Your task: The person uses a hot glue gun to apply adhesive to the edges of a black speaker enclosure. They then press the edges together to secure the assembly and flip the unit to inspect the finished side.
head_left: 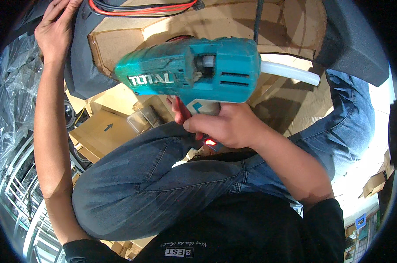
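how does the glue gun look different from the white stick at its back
Colour: the glue gun is mostly teal with dark smudges; the white stick is pale all over. Size: the glue gun is bulky, while the white stick's visible part is slim and shorter. Hold: the right hand grips the glue gun, while the white stick juts out behind, untouched by either hand. Both lie roughly crosswise.

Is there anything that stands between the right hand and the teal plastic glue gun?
Nothing visible does: the right hand is already closed around the handle of the teal plastic glue gun. The white translucent glue stick projects from its rear, clear of that hand.
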`<state>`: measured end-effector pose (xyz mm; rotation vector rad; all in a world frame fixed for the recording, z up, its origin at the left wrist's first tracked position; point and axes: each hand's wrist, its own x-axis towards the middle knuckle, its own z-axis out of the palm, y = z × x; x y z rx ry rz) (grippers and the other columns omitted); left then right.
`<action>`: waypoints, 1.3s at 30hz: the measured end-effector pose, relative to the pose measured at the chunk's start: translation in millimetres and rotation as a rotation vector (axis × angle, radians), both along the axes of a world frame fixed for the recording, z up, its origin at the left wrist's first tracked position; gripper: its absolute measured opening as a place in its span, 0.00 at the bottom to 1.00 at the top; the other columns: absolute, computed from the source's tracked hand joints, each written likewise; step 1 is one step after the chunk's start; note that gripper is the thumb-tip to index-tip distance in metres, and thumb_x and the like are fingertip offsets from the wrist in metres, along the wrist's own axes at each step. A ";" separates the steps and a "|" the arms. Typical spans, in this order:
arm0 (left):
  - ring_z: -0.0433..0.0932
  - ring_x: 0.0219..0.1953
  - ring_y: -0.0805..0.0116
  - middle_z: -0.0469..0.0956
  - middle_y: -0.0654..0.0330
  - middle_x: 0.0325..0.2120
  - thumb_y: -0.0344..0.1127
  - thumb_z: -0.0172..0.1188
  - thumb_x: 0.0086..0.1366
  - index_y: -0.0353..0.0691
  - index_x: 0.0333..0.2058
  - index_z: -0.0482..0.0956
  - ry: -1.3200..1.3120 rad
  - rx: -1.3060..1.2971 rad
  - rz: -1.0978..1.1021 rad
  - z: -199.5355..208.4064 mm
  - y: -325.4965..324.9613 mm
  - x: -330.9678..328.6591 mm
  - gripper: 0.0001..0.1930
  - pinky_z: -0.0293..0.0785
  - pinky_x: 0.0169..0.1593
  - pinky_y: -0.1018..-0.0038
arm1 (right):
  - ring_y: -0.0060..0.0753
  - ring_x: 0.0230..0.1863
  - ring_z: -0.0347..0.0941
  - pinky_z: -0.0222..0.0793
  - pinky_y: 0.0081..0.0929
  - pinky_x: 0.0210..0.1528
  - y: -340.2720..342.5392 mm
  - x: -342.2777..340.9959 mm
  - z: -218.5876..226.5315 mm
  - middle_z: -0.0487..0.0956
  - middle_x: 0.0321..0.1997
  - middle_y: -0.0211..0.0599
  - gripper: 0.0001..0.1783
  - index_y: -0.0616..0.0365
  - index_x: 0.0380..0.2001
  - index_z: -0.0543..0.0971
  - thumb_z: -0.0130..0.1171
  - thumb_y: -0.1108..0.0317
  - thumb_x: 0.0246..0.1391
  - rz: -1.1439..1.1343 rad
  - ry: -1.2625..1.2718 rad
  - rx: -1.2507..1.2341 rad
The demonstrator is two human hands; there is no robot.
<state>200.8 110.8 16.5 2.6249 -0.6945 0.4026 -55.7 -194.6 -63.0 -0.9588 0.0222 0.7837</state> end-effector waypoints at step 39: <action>0.78 0.50 0.68 0.82 0.56 0.47 0.29 0.71 0.64 0.31 0.44 0.88 0.096 -0.197 0.035 4.3 -35.2 -21.6 0.11 0.71 0.55 0.76 | 0.29 0.31 0.83 0.80 0.29 0.34 -12.9 3.1 4.0 0.83 0.35 0.35 0.19 0.62 0.48 0.79 0.66 0.76 0.50 0.027 0.062 -0.058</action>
